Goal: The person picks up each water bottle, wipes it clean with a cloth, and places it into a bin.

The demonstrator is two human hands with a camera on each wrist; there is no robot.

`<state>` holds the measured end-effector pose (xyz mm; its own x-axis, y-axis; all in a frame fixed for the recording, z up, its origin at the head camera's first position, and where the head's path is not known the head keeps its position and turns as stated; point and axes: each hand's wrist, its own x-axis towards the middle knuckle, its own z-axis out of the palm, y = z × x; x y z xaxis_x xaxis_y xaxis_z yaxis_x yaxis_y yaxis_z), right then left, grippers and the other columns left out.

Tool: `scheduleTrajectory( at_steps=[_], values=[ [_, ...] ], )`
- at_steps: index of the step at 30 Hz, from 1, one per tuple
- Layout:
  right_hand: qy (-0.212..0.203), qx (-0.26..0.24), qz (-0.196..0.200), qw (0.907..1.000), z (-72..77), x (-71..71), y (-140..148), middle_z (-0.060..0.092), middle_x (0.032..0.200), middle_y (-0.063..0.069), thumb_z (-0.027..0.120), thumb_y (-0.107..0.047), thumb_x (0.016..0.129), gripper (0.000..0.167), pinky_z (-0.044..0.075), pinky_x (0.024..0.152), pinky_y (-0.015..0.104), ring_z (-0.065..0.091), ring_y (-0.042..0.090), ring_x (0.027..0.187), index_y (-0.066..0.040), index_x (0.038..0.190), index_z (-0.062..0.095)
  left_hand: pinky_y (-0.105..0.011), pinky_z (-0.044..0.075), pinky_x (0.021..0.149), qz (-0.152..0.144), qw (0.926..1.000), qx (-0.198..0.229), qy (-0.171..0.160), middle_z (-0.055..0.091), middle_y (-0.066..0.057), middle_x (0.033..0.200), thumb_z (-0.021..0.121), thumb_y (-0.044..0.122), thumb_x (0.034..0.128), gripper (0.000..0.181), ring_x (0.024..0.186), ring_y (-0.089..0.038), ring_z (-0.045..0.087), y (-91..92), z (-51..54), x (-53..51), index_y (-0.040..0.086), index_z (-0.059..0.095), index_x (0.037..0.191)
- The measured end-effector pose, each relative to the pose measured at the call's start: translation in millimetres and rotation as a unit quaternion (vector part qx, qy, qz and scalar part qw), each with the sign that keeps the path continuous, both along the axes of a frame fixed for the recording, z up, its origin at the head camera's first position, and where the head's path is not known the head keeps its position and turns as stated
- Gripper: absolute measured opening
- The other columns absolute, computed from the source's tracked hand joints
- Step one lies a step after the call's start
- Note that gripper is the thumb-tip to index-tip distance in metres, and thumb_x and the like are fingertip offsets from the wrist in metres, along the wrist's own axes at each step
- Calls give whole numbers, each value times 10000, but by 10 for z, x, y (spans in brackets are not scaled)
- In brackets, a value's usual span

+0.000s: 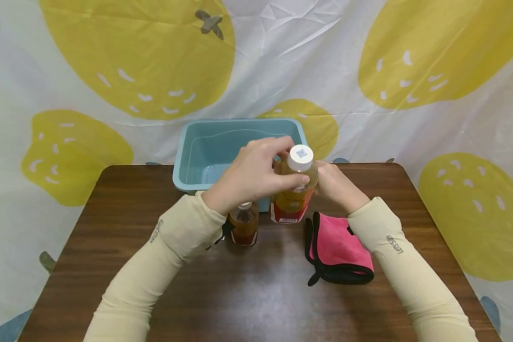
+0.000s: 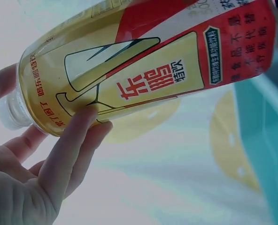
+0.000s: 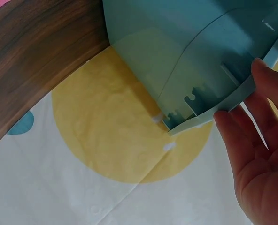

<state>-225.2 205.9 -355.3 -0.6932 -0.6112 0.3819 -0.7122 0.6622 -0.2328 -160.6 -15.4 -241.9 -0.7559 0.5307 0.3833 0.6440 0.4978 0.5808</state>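
- Left sleeve [image 1: 147, 266], toward eight o'clock in the head view: pale cream, smooth stretchy-looking cloth, creased toward the elbow.
- Right sleeve [image 1: 408, 270], toward four o'clock: the same cream cloth, also creased lower down.
- Left cuff [image 1: 192, 228]: bulky, raised in a squarish bump, ending at the wrist.
- Right cuff [image 1: 374, 223]: similarly bulky and angular.
- Grey lettering [image 1: 155, 230] on the left sleeve, too small to read surely; matching dark print [image 1: 394, 243] on the right.
- Small black piece [image 1: 227, 229] at the left cuff's three o'clock edge, details unclear.
- Left hand [image 1: 261, 173] and right hand [image 1: 335, 185]: bare.
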Motion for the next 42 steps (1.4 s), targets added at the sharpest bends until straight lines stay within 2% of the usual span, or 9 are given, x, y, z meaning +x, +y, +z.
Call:
scheduleTrajectory(
  at_steps=[3,7,11,14,17,21,28,35,42],
  values=[
    [31,46,72,10000,1,-5,2,633,842,120,702,72,675,249,482,719,407,594,278,824,-22,902,660,-241,400,567,-5,9999,-26,-152,601,41,805,712,348,738,284,680,-102,505,-37,181,-112,144,526,805],
    [-33,308,148,9994,15,2,-4,656,829,75,725,60,673,195,482,703,376,584,245,804,-34,841,696,-250,436,612,-42,9991,-50,-411,623,25,849,717,325,741,267,753,-106,554,-52,322,-313,151,555,863],
    [-73,401,145,9991,30,27,-6,647,797,65,732,66,665,182,492,663,346,582,224,753,-26,821,718,-270,461,659,-75,9975,-161,-685,639,-9,883,715,297,745,279,815,-128,569,-26,375,-553,132,557,905],
    [11,369,125,9992,26,48,-2,637,772,75,744,62,657,190,498,654,342,587,226,728,-15,829,722,-267,465,661,-138,9963,-224,-813,641,-34,849,716,274,740,288,788,-140,575,4,352,-743,103,523,868],
    [61,333,152,9993,12,62,-12,648,779,79,753,64,649,211,500,669,348,600,229,732,-13,843,724,-260,452,649,-188,9952,-266,-926,614,-51,804,716,240,732,306,747,-150,560,9,276,-924,91,463,818],
    [90,381,212,9990,5,90,-50,654,789,74,754,56,655,213,495,683,359,603,233,742,-19,852,725,-265,440,658,-183,9921,-384,-1181,572,-63,812,704,194,727,311,754,-165,537,-33,124,-1131,83,423,799],
    [149,396,112,9990,-4,140,-72,652,780,65,752,65,648,219,488,667,364,589,240,735,-32,844,728,-290,456,655,-157,9858,-681,-1524,585,-61,877,711,255,720,334,792,-183,530,-72,-192,-1422,82,465,866],
    [145,362,100,9992,-14,189,-115,644,763,60,751,68,646,212,489,642,332,574,227,728,-33,830,726,-311,486,660,-132,9769,-1087,-1833,590,-55,935,709,274,721,333,832,-192,539,-1,-447,-1563,91,500,904],
    [107,373,49,9992,0,228,-171,649,782,58,748,66,657,224,489,644,329,573,223,744,-41,853,728,-269,429,629,-45,9732,-1619,-1630,574,-35,886,699,284,706,326,770,-174,510,56,-614,-1627,107,505,899]
  ],
)
